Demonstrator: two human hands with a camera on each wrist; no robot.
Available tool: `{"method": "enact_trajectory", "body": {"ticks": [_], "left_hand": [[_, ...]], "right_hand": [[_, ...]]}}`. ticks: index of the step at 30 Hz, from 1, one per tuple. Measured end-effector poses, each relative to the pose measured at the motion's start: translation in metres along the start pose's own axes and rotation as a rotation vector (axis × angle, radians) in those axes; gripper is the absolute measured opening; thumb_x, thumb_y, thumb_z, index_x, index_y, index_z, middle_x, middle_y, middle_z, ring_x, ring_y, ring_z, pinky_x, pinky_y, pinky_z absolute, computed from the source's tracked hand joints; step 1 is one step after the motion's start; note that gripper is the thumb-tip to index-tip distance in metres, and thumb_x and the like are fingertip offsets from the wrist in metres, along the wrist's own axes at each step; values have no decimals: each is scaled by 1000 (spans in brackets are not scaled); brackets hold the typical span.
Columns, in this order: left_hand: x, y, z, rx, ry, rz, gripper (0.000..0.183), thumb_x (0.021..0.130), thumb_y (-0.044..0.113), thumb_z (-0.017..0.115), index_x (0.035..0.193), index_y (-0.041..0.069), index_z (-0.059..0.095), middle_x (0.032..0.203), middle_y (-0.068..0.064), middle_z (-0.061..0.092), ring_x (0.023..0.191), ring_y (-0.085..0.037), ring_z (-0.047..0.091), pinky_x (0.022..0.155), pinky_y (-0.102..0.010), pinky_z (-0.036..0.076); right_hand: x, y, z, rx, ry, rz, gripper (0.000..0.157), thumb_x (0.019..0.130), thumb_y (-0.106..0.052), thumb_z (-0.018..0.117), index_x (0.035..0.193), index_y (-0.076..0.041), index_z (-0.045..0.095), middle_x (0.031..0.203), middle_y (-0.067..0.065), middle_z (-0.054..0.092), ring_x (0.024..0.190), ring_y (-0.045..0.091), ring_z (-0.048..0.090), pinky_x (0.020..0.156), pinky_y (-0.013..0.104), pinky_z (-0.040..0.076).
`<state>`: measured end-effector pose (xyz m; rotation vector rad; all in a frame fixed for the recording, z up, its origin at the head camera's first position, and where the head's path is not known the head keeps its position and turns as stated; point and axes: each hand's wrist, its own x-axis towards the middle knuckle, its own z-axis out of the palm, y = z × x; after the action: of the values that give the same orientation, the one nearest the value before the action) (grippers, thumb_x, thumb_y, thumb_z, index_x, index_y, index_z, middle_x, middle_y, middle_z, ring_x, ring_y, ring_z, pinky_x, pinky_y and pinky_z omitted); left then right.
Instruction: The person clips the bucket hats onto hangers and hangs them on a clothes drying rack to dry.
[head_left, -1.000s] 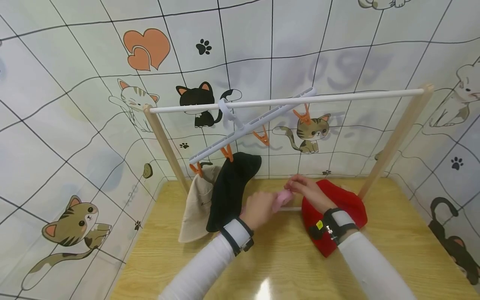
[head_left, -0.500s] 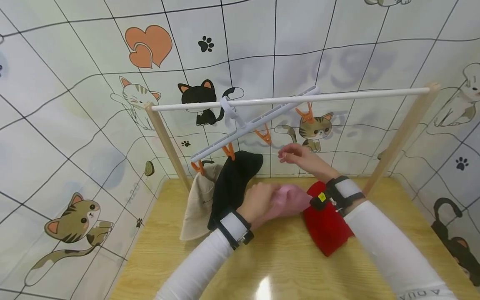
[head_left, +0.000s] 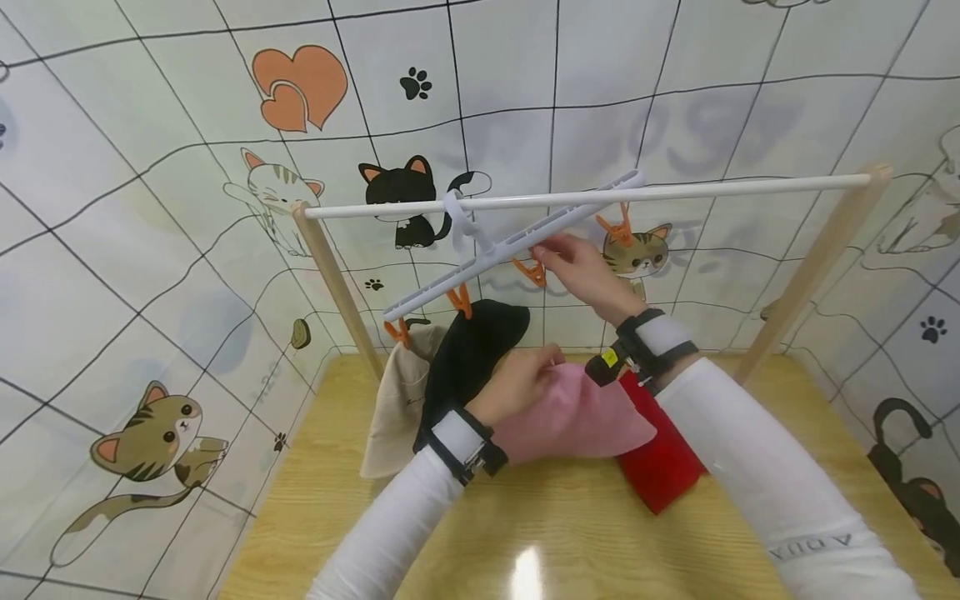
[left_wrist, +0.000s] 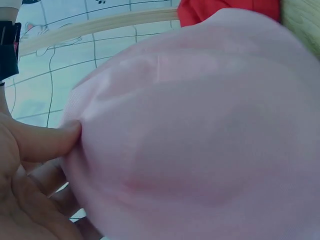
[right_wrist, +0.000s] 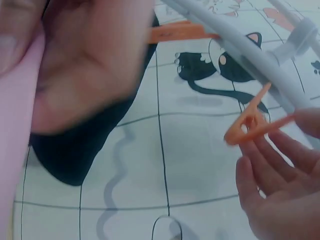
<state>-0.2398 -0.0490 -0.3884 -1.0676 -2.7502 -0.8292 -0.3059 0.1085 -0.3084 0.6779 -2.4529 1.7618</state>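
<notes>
My left hand (head_left: 517, 383) pinches the edge of a pink cloth hat (head_left: 577, 417) between thumb and fingers. In the left wrist view the hat's smooth fabric (left_wrist: 200, 135) fills most of the picture. My right hand (head_left: 581, 271) is up at the grey clip hanger (head_left: 517, 243), at an orange clip (head_left: 531, 273) that bears nothing. Seen from the right wrist, the thumb meets one lever of this clip (right_wrist: 252, 125), with the fingers curled beneath. Beige (head_left: 401, 400) and black (head_left: 468, 367) hats hang from two other orange clips at the hanger's left end.
The hanger hooks over a white rod (head_left: 705, 193) between wooden posts (head_left: 813, 275). A red hat (head_left: 660, 458) lies on the wooden table (head_left: 450, 542), partly behind the pink one. Another orange clip (head_left: 617, 229) hangs at the right end. A cat-print wall stands behind.
My right hand has let go of the pink hat and risen to the orange clip. The left hand keeps its grip while the pink hat has spread open in front of the red one.
</notes>
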Motion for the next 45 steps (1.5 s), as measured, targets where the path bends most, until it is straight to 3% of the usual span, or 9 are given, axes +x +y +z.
{"method": "enact_trajectory", "body": {"ticks": [5, 9, 13, 17, 22, 25, 32, 45], "left_hand": [[4, -4, -6, -105, 44, 3, 15, 91, 0, 62, 104, 5, 62, 93, -7, 68, 77, -17, 63, 70, -19, 49], [5, -8, -11, -148, 98, -6, 13, 90, 0, 61, 102, 5, 64, 80, -5, 65, 64, -16, 55, 56, -21, 43], [6, -11, -16, -137, 181, -30, 10, 90, 0, 62, 98, 3, 67, 79, -6, 66, 66, -17, 56, 60, -22, 45], [7, -12, -23, -148, 261, -96, 10, 90, 1, 61, 97, 2, 69, 82, -8, 68, 72, -19, 60, 66, -25, 49], [6, -14, -28, -185, 320, -168, 10, 90, 3, 61, 94, 2, 70, 79, -7, 68, 71, -20, 61, 63, -26, 49], [6, -16, -28, -180, 351, -183, 9, 88, 4, 62, 91, 3, 70, 77, -6, 69, 70, -20, 62, 61, -26, 49], [5, -17, -31, -185, 358, -240, 8, 89, 6, 63, 89, 2, 70, 79, -7, 69, 71, -21, 63, 60, -27, 50], [6, -15, -35, -199, 372, -257, 9, 89, 4, 62, 90, 1, 70, 80, -8, 70, 75, -20, 64, 65, -28, 51]], "right_hand": [[5, -6, 8, 53, 39, -4, 32, 100, -11, 53, 130, 0, 54, 126, 17, 58, 116, 27, 55, 100, 42, 40], [3, -4, 11, 97, 26, 11, 32, 99, -10, 54, 130, -1, 54, 127, 17, 58, 114, 27, 55, 98, 42, 42], [0, 0, 12, 166, -39, 19, 37, 98, -9, 55, 134, -2, 48, 131, 17, 55, 113, 28, 54, 99, 43, 41], [-4, 3, 14, 240, -115, 23, 42, 98, -7, 55, 137, -2, 43, 134, 17, 53, 119, 27, 51, 100, 43, 40], [-8, 8, 18, 231, -174, 49, 40, 98, -14, 56, 137, -5, 49, 133, 14, 55, 120, 27, 51, 102, 47, 37], [-7, 12, 20, 292, -198, 24, 39, 98, -13, 57, 136, -5, 51, 129, 12, 58, 114, 27, 52, 101, 46, 37], [-5, 18, 26, 537, -203, 5, 32, 95, 1, 56, 126, -6, 62, 116, 7, 67, 111, 27, 57, 100, 42, 40], [-8, 26, 33, 577, -115, 54, 28, 94, -3, 60, 120, -14, 67, 117, 6, 68, 117, 25, 55, 108, 47, 27]]}}
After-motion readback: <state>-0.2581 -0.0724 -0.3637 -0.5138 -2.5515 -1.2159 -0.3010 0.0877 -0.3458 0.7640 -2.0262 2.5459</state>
